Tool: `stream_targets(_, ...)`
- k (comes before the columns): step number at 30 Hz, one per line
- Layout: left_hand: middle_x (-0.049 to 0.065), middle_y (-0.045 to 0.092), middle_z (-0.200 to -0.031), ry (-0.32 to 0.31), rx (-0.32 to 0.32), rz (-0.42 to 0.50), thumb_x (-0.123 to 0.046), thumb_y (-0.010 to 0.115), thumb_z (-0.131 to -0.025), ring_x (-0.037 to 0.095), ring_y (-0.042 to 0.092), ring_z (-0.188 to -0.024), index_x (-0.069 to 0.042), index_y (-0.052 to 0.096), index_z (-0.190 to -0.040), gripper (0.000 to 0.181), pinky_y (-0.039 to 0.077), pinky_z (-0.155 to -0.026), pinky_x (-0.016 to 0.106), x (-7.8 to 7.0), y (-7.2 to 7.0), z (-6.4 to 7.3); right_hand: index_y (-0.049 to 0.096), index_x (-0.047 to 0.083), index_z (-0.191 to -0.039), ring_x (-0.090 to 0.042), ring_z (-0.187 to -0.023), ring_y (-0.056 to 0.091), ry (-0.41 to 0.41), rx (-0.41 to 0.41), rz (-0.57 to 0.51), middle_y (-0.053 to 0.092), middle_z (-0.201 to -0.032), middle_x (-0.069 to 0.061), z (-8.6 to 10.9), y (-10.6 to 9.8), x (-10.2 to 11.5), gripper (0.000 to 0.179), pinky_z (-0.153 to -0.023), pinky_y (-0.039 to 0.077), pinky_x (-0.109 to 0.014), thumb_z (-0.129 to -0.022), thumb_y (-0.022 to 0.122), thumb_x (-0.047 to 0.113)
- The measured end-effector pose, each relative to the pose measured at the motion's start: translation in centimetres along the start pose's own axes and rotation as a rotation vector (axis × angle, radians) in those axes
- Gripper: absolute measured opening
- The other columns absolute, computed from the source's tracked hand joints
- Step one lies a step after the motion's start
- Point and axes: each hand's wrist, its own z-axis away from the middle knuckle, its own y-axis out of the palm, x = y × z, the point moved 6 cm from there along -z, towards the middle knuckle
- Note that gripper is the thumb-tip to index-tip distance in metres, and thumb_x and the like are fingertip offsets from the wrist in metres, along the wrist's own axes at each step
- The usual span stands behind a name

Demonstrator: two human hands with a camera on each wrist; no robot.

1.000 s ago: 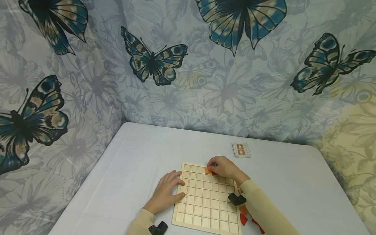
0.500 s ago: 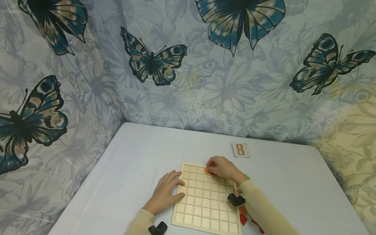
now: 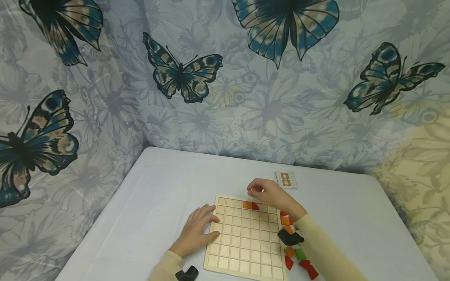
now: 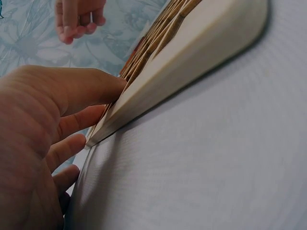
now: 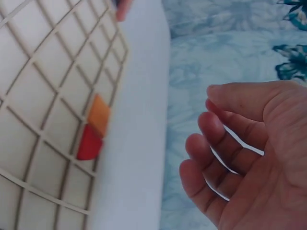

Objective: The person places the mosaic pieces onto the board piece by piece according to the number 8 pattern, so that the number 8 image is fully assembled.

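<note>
The board [image 3: 242, 246] is gridded pale tan, one tile [image 3: 247, 205] orange, another tile [image 3: 254, 206] red.

Indoor corner, kind of room unclear: butterfly-print walls [image 3: 228, 125] along two sides of white table [image 3: 175, 179].

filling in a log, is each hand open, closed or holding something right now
Left hand: open, touching the edge of the gridded board.
Right hand: open, loosely curled, holding nothing.
</note>
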Motion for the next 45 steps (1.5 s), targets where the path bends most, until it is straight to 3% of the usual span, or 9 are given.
stream_targets(9,-0.002,0.040,-0.161,-0.004,0.009,0.006,-0.033,0.076,-0.087,0.030,0.023,-0.156,-0.029,0.064,-0.113,0.029,0.013,-0.127,0.062,-0.1,0.1,0.0,0.069,0.015,-0.109,-0.012,-0.087,0.059,-0.032,-0.052,0.051,0.068,-0.096,0.003,1.7,-3.0,1.9,0.013,-0.075,0.051,-0.030,-0.100,0.063,0.024)
stream_targets(28,-0.002,0.042,-0.160,0.010,-0.012,0.003,-0.033,0.076,-0.087,0.029,0.025,-0.156,-0.030,0.065,-0.113,0.028,0.014,-0.127,0.061,0.0,0.0,0.1,0.071,0.015,-0.106,-0.011,-0.088,0.058,0.004,-0.130,0.156,0.068,-0.097,0.003,5.4,-8.0,-0.8,0.011,-0.075,0.052,-0.028,-0.099,0.065,0.021)
stream_targets(37,0.001,0.044,-0.158,0.035,-0.029,-0.002,-0.031,0.077,-0.086,0.032,0.027,-0.154,-0.028,0.065,-0.112,0.029,0.016,-0.126,0.062,-0.2,0.0,0.1,0.071,0.010,-0.107,-0.016,-0.090,0.059,0.093,-0.101,0.135,0.069,-0.097,-0.002,5.9,-7.7,-3.7,0.015,-0.070,0.051,-0.027,-0.099,0.064,0.021)
stream_targets(45,-0.001,0.043,-0.159,0.027,-0.021,-0.001,-0.032,0.076,-0.086,0.032,0.026,-0.155,-0.029,0.065,-0.112,0.029,0.015,-0.126,0.063,-0.1,0.1,0.1,0.071,0.007,-0.111,-0.015,-0.089,0.058,0.115,-0.100,0.121,0.070,-0.101,-0.006,6.2,-6.8,-5.7,0.018,-0.069,0.051,-0.025,-0.099,0.064,0.019)
